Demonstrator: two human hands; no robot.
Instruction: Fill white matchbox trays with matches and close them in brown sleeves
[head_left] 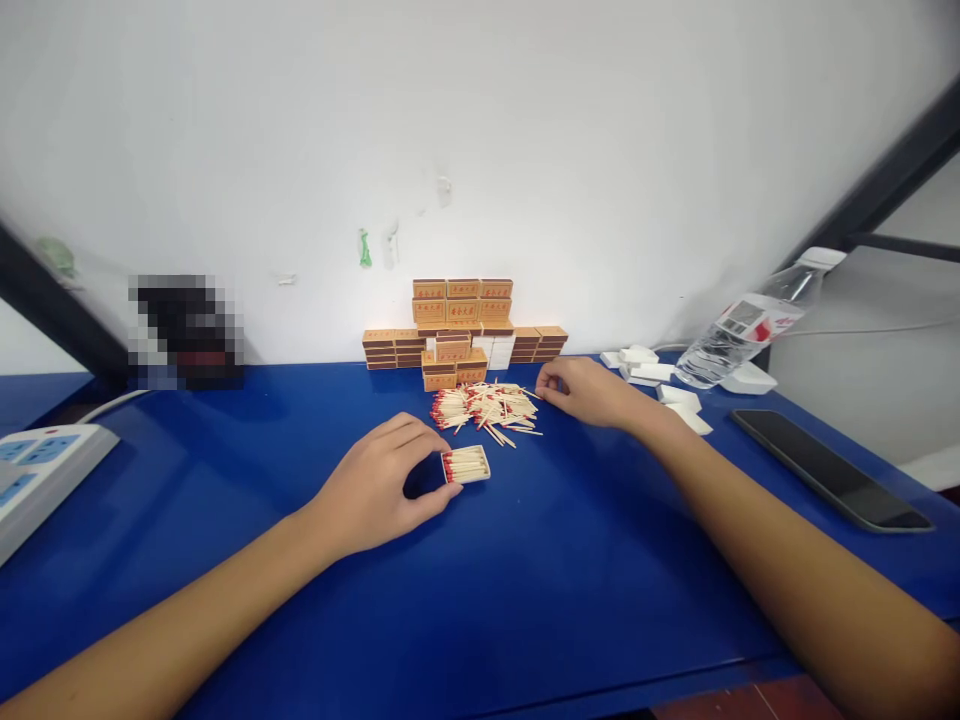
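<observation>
One tray (pixel 476 479) crosswise, match heads (pixel 449 467) leftward

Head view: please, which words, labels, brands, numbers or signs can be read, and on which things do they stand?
"安全火柴", apparently: red characters on the stacked matchboxes; they are small and partly blurred, so not certain.
Bottle: its print is too blurred to read.
No other text can be read.
</observation>
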